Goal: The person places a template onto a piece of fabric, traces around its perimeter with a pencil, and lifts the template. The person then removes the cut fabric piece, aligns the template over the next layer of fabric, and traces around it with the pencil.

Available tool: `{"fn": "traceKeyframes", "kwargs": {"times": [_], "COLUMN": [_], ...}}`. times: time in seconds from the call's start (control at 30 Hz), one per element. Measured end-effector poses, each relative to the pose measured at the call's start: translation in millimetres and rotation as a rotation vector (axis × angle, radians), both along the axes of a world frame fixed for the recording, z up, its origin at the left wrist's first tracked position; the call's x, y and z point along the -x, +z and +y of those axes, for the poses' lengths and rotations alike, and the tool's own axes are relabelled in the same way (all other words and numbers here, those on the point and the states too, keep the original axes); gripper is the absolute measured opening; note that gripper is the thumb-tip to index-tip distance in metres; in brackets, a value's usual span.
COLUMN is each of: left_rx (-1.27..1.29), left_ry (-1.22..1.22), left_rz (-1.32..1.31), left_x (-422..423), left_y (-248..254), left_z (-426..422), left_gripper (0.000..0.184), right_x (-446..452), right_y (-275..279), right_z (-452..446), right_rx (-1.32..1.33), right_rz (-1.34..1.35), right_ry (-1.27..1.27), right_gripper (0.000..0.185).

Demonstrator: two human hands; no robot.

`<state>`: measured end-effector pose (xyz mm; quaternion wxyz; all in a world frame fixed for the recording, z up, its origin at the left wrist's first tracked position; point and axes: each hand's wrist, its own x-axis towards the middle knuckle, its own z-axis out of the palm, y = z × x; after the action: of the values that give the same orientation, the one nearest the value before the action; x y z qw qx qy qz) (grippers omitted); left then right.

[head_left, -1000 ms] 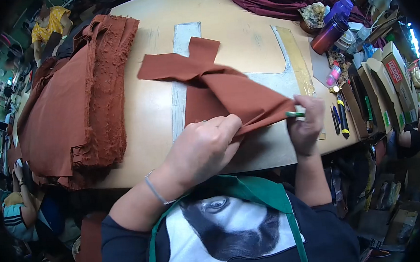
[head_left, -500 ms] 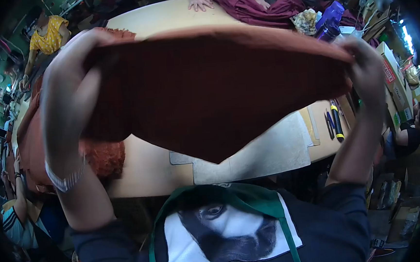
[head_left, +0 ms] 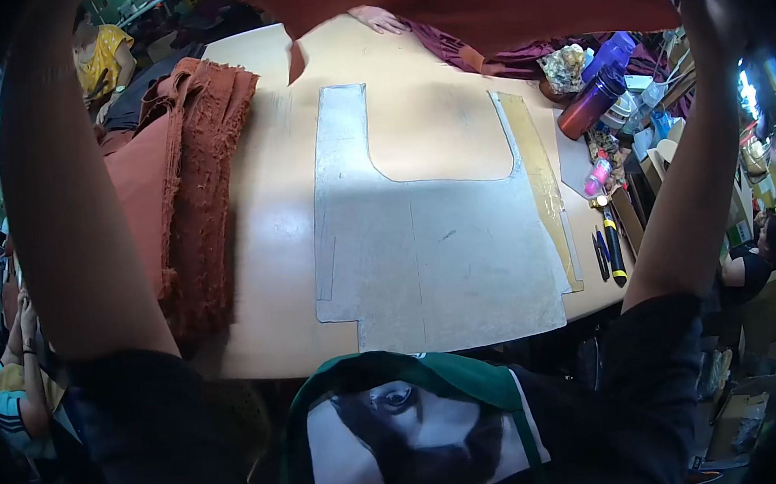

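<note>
A rust-brown cloth piece is held up across the top edge of the view, its lower edge hanging above the far side of the table. My left hand is beyond the upper left edge; only the raised forearm shows. Dark and partly cut off, my right hand is beside the cloth's right end, with its fingers hidden. Flat on the table lies a grey U-shaped template, uncovered.
A thick stack of rust-brown cloth stands at the left. Along the right are a tumbler, a pink bottle, a yellow-black cutter and boxes. Another person's hand rests near maroon fabric at the back.
Both arms have risen, lifting the cloth from the table to the top of the view and uncovering the template. The green-handled tool earlier at my right hand no longer shows.
</note>
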<state>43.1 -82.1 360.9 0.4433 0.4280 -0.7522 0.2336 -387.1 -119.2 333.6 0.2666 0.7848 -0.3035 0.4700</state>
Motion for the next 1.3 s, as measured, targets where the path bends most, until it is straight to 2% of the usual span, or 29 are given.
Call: {"fn": "traceKeyframes", "kwargs": {"times": [0.03, 0.07, 0.1, 0.13, 0.17, 0.2, 0.23, 0.27, 0.33, 0.43, 0.5, 0.73, 0.77, 0.87, 0.9, 0.93, 0.97, 1.03, 1.1, 1.2, 1.3], "left_rx": [0.159, 0.214, 0.270, 0.226, 0.079, 0.104, 0.030, -0.070, -0.301, -0.558, -0.660, -0.875, -0.902, -1.046, -1.089, -1.129, -1.166, -1.042, -0.977, -1.016, -1.117], "left_ry": [0.018, 0.031, 0.045, 0.053, -0.105, -0.061, -0.041, -0.102, -0.049, 0.013, 0.023, -0.016, -0.016, -0.132, -0.177, -0.222, -0.270, -0.134, 0.005, 0.201, 0.302], "left_rz": [-0.122, -0.161, -0.199, -0.152, -0.063, -0.096, -0.050, 0.055, 0.009, -0.090, -0.116, -0.138, -0.143, -0.055, -0.018, 0.022, 0.063, 0.080, 0.071, -0.007, -0.123], "left_x": [-10, -21, -31, -37, -23, -12, -6, -5, -5, -3, -2, -7, -8, -14, -18, -22, -26, -21, -3, 34, 49], "left_y": [-19, -44, -69, -102, -131, -159, -190, -225, -276, -330, -352, -362, -361, -347, -345, -342, -339, -344, -353, -359, -366], "left_z": [1, 5, 10, 19, 34, 50, 61, 71, 99, 132, 145, 169, 171, 167, 165, 162, 158, 147, 137, 122, 112], "left_gripper": [0.046, 0.040, 0.034, 0.016, 0.012, 0.020, 0.018, 0.022, 0.021, 0.018, 0.016, 0.014, 0.015, 0.020, 0.021, 0.023, 0.026, 0.032, 0.039, 0.052, 0.068], "right_x": [28, 39, 8, -23, -48, -52, -56, -58, -55, -55, -54, -46, -41, -40, -34, -29, -25, 7, 46, 79, 82], "right_y": [-17, -30, -57, -84, -107, -134, -161, -192, -251, -311, -330, -324, -325, -305, -307, -305, -302, -319, -337, -362, -359], "right_z": [-9, -15, 14, 42, 68, 80, 92, 103, 126, 161, 181, 202, 200, 193, 188, 183, 172, 142, 108, 71, 56], "right_rx": [-0.083, -0.168, -0.033, 0.123, 0.019, -0.035, -0.173, -0.238, -0.441, -0.641, -0.755, -0.936, -1.000, -1.189, -1.243, -1.235, -1.236, -1.086, -0.942, -0.999, -1.140], "right_rz": [-0.086, -0.172, -0.021, 0.114, 0.041, 0.080, 0.033, 0.010, 0.002, 0.083, 0.117, 0.118, 0.140, 0.070, 0.067, -0.001, -0.109, -0.304, -0.228, -0.190, -0.414], "right_ry": [0.054, 0.108, -0.051, -0.206, -0.225, -0.184, -0.150, -0.147, -0.147, -0.170, -0.172, -0.164, -0.138, 0.042, 0.070, 0.046, -0.032, -0.266, -0.724, -1.002, -0.905], "right_gripper": [0.025, 0.025, 0.020, 0.016, 0.024, 0.023, 0.022, 0.019, 0.019, 0.023, 0.026, 0.026, 0.020, 0.021, 0.028, 0.026, 0.026, 0.031, 0.033, 0.035, 0.039]}}
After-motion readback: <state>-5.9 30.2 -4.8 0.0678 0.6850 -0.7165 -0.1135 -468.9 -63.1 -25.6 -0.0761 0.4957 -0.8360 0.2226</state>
